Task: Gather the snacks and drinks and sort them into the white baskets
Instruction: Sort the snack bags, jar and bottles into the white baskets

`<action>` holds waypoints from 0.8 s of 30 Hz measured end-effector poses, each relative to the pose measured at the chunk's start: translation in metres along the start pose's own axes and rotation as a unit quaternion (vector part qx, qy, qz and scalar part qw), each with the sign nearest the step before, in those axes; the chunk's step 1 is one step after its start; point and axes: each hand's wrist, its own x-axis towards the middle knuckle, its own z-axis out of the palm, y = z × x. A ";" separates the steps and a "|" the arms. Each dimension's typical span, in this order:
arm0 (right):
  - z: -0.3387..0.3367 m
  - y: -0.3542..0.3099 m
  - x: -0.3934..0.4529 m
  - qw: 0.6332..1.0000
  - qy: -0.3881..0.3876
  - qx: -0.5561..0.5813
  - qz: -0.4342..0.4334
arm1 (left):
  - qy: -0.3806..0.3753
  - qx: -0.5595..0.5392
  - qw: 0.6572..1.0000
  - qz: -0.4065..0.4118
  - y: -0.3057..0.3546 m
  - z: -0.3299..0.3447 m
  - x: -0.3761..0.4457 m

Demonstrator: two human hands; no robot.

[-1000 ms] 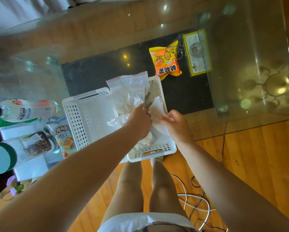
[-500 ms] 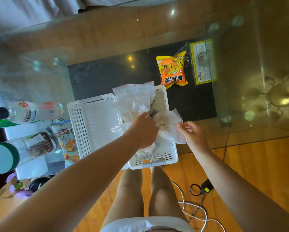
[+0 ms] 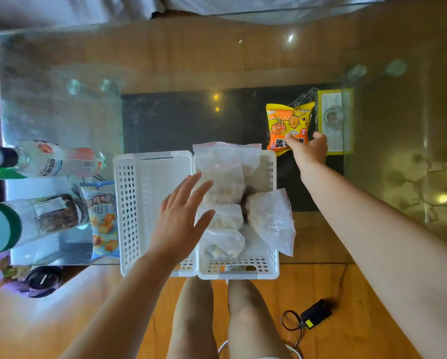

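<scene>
Two white baskets stand side by side at the glass table's near edge. The left basket [image 3: 139, 203] shows nothing inside; the right basket [image 3: 271, 265] holds several clear zip bags of snacks [image 3: 227, 187], one bag [image 3: 271, 221] hanging over its right wall. My left hand [image 3: 183, 216] hovers flat, fingers spread, over the seam between the baskets and holds nothing. My right hand [image 3: 308, 149] reaches far right and touches the lower edge of an orange-yellow snack packet [image 3: 287, 123]; its grip is unclear.
At the left lie a clear drink bottle [image 3: 54, 161], a jar with dark contents and a green lid [image 3: 35, 221], and a blue snack bag [image 3: 102, 218]. A yellow-framed card [image 3: 335, 120] sits right of the packet. A black charger and cable [image 3: 315, 312] lie on the wooden floor.
My right hand let go of the clear bag, now draped on the right basket's wall, and reached out to the orange packet. My left hand released the bags and opened flat.
</scene>
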 end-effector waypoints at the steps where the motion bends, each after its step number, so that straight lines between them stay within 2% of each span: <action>1: 0.004 0.000 0.004 1.000 -0.003 -0.019 0.013 | -0.009 0.000 1.000 -0.002 -0.002 0.003 -0.002; 6: 0.012 -0.002 0.013 0.996 0.000 -0.079 0.030 | -0.023 -0.016 1.000 -0.013 -0.002 0.005 -0.003; 10: 0.010 -0.010 0.009 0.999 -0.008 -0.039 0.037 | -0.029 -0.025 0.999 -0.018 -0.001 0.006 -0.003; 12: 0.008 -0.020 0.001 1.000 -0.015 -0.012 0.014 | -0.028 -0.027 0.999 -0.015 -0.002 0.007 -0.003; 14: 0.006 -0.036 -0.013 0.999 -0.016 0.014 -0.032 | -0.001 -0.043 0.999 -0.003 -0.004 0.004 -0.004; 16: 0.006 -0.055 -0.033 0.995 -0.022 0.048 -0.084 | 0.067 -0.077 0.995 -0.002 -0.011 -0.002 -0.008; 20: 0.013 -0.087 -0.090 0.979 -0.072 0.097 -0.164 | 0.210 -0.157 0.960 -0.100 -0.049 -0.015 -0.025; 24: 0.035 -0.098 -0.157 0.958 -0.148 0.142 -0.200 | 0.250 -0.220 0.907 -0.258 -0.108 -0.021 -0.044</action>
